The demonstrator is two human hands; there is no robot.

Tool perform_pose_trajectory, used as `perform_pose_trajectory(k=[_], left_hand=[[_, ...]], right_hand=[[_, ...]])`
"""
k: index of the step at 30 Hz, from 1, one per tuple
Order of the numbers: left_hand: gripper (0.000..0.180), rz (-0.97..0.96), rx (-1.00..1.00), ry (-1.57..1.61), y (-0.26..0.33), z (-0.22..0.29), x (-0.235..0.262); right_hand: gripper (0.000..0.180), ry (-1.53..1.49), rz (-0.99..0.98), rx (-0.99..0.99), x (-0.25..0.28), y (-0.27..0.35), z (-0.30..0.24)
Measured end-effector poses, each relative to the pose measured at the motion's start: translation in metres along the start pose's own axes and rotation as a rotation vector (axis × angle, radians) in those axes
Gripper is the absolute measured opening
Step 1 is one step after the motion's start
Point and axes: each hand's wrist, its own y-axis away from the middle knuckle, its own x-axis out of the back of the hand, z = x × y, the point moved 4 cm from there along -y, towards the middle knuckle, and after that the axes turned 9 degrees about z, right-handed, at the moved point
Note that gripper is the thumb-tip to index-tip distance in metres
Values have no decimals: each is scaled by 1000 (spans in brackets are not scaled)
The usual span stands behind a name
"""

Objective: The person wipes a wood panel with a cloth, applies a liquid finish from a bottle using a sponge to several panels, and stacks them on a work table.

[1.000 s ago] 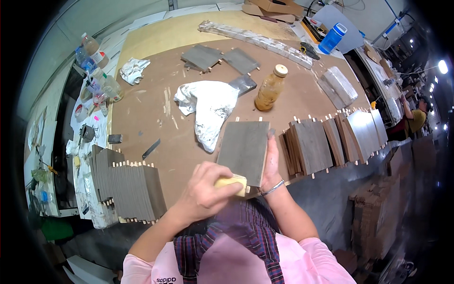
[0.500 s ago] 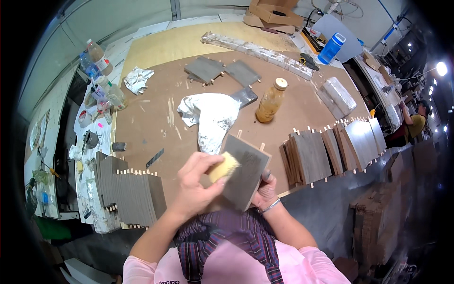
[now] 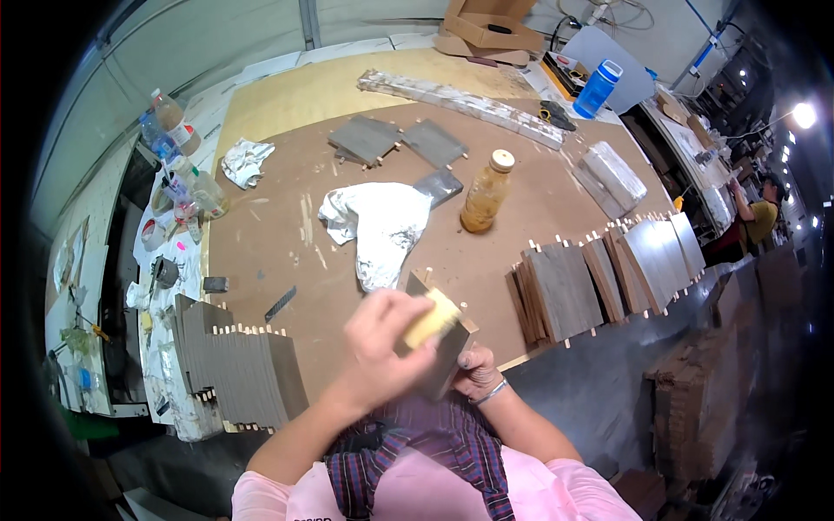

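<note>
My left hand [image 3: 380, 343] grips a yellow sponge [image 3: 433, 318] between thumb and fingers, slightly blurred. The sponge is at a small grey wooden panel [image 3: 446, 363] with light dowel pegs on its upper edge; whether it touches the face, I cannot tell. My right hand [image 3: 478, 372] holds that panel by its right side, tilted in front of my waist. Just beyond my hands lies a crumpled, stained white cloth [image 3: 382, 227] on the brown table [image 3: 287, 200]. A glass bottle of amber liquid [image 3: 486, 193] stands right of the cloth.
Rows of pegged grey panels stand at the left [image 3: 252, 373] and right [image 3: 565, 291] near the table's front edge. Several flat panels [image 3: 365, 141] lie farther back. A wrapped block [image 3: 610, 178], a stained long bar [image 3: 460, 106] and a blue bottle [image 3: 598, 89] are at the right. Another person [image 3: 763, 213] works far right.
The panel has turned more edge-on and dropped slightly. My left hand with the sponge has shifted right and a little down. The whole view has also moved a little.
</note>
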Motion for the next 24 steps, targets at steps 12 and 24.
perform_pose_trajectory(k=[12, 24], left_hand=[[35, 39, 147, -20, 0, -35, 21], [20, -206, 640, -17, 37, -149, 30]], right_hand=[[104, 120, -120, -60, -9, 5, 1], [98, -68, 94, -33, -5, -13, -13]])
